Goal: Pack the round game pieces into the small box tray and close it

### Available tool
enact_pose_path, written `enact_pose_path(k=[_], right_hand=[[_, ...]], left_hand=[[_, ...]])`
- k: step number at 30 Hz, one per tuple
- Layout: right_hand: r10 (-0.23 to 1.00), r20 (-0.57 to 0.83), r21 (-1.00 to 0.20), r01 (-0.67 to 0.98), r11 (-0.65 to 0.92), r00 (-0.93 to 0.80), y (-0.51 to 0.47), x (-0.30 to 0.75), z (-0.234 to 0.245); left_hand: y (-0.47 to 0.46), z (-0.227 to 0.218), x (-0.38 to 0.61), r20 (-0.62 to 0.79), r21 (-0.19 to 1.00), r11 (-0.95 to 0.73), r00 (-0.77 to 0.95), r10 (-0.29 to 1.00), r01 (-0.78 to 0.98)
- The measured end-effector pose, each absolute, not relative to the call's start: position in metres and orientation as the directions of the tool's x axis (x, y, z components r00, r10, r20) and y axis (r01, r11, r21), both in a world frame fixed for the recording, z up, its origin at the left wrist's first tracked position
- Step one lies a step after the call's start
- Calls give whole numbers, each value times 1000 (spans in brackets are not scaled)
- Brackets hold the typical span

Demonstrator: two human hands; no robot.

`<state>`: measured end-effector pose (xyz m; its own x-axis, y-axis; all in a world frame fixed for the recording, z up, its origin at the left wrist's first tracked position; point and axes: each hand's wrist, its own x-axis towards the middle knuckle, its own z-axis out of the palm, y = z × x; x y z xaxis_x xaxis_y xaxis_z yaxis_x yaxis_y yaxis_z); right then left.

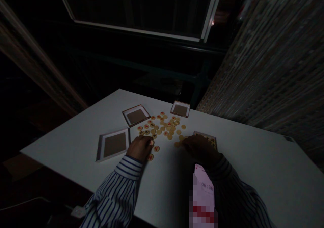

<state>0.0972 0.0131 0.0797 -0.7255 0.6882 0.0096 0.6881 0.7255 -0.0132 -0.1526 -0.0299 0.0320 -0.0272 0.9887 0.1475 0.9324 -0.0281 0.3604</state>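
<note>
Round wooden xiangqi pieces (158,132), some with red or black characters up and others blank side up, lie loosely spread over the white table. At the near left of the spread, my left hand (138,148) is closed, pinching a xiangqi piece (151,142) at its fingertips. My right hand (201,147) rests at the right edge of the spread, its fingers bent together beside a few blank pieces (177,144). Whatever they grip is hidden in the dark. Partly behind that hand is a shallow box (202,133) with pieces laid in it.
Three shallow open boxes stand around the pieces: one at near left (100,147), one at back left (124,115) and one at the back (188,110). A lit phone (204,177) lies by my right forearm. Bead-like string curtains (253,69) hang beyond the white table (265,160).
</note>
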Motion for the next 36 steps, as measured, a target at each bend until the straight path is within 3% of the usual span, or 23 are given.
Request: enact_pose_path(k=[5,11,15,19,23,32,36], right_hand=[[707,0,16,707,707,-708,14,100,81],[690,-21,51,689,723,-723,12,106,87],[713,-21,52,712,701,-701,11,113,93],[721,-24,32,720,693,-693,10,120,98],[753,14,7,753,658,-658,7,129,102],[767,56,-86,763,641,-639,8,151,100],[774,86,-62,772,633,-628,9,159,97]], left_hand=[[-33,41,-150,276,428,-88,-38,961,899],[-37,48,-137,262,679,-58,-168,950,732],[-36,50,-122,231,846,-76,-234,945,528],[-32,55,-106,125,977,-73,-264,956,198],[-29,59,-94,38,999,-45,-240,970,-25],[-24,62,-72,-54,989,34,-142,988,-144],[-22,64,-61,-68,983,47,-112,991,-178]])
